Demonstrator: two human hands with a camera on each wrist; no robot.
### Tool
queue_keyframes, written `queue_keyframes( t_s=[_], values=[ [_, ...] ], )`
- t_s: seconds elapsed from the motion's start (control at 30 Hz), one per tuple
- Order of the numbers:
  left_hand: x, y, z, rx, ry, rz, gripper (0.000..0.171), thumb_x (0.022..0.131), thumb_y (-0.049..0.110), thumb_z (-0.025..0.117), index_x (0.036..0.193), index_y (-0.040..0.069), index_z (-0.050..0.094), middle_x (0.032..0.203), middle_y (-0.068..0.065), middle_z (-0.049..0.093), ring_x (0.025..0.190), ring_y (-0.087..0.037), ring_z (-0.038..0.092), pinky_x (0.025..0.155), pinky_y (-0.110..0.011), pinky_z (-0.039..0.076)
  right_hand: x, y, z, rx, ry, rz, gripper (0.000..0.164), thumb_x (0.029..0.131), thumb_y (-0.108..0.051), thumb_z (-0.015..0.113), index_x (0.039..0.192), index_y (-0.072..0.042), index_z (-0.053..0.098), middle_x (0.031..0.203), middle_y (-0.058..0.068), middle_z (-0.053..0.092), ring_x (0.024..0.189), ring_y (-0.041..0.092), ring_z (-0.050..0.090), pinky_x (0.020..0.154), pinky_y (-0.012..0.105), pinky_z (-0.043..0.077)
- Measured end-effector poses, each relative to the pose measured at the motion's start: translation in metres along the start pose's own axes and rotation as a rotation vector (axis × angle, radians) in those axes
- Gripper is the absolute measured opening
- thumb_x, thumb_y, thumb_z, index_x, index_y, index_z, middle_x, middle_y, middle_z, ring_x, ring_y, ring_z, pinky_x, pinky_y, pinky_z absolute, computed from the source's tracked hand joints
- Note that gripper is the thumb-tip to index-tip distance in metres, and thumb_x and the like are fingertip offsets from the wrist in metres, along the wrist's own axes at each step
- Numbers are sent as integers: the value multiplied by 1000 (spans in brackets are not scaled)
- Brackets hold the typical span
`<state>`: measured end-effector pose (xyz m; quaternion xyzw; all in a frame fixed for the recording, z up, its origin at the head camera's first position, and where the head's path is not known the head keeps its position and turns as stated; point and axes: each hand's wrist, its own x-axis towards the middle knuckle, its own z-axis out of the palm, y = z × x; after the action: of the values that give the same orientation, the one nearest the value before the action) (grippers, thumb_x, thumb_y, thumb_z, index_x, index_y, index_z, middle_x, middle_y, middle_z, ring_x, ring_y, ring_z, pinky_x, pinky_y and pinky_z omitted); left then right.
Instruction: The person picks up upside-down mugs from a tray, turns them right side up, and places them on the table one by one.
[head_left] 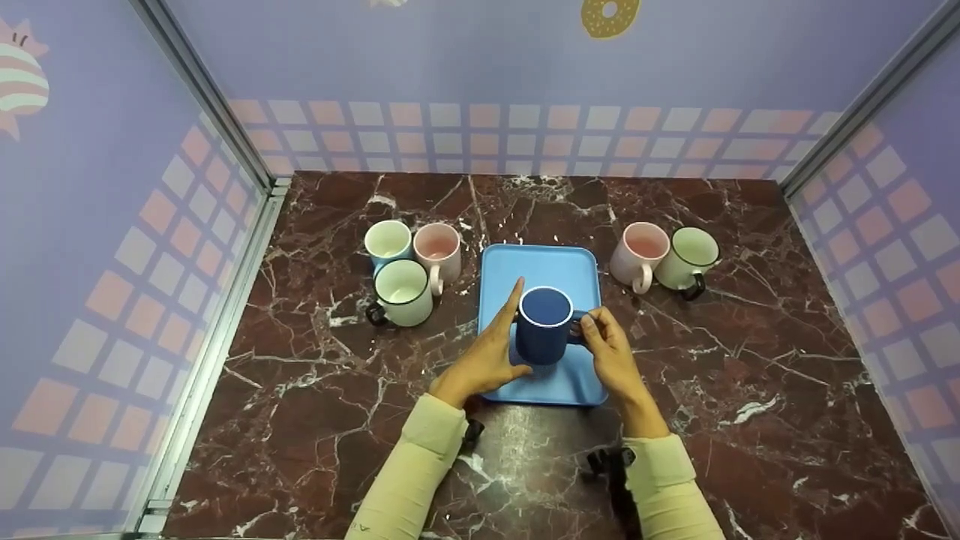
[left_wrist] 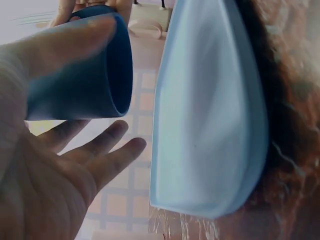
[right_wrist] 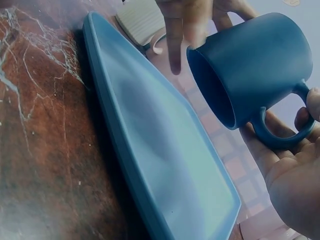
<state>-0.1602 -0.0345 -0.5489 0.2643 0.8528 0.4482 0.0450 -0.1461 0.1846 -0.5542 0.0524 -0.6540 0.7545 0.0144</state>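
Observation:
A dark blue mug [head_left: 543,341] hangs upside down over a light blue tray [head_left: 538,262]; its pale-ringed base faces up in the head view. Its open mouth faces the tray in both wrist views. With fingers and thumb, my right hand [head_left: 613,356] grips the mug's handle [right_wrist: 286,142]. My left hand [head_left: 486,361] is beside the mug's left side, fingers extended and thumb apart from them. In the left wrist view its thumb crosses in front of the mug; whether it touches, I cannot tell.
Left of the tray stand a blue mug with a pale inside [head_left: 388,238], a pink mug [head_left: 438,253] and a white mug with a black handle [head_left: 405,300]. Another pink mug [head_left: 637,255] and a black-handled pale mug [head_left: 687,261] stand right. Walls [head_left: 525,67] enclose the marbled table [head_left: 315,420].

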Motion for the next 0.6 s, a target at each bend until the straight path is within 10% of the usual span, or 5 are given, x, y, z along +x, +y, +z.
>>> queue_keyframes(
  t_s=[0.23,0.6],
  values=[
    [0,-2,1,91,40,5,125,71,-4,77,154,38,-7,149,-8,39,135,-23,43,110,-41,40,1,-4,1,4,15,26,35,104,-16,41,101,18,38,97,5,61,93,16,68,84,30,56],
    [1,-3,4,86,103,110,122,62,-17,70,154,37,11,146,0,38,119,-18,52,94,-33,51,2,-7,1,8,62,96,33,104,-19,42,101,14,45,98,9,62,90,18,70,79,32,58]
  ],
)
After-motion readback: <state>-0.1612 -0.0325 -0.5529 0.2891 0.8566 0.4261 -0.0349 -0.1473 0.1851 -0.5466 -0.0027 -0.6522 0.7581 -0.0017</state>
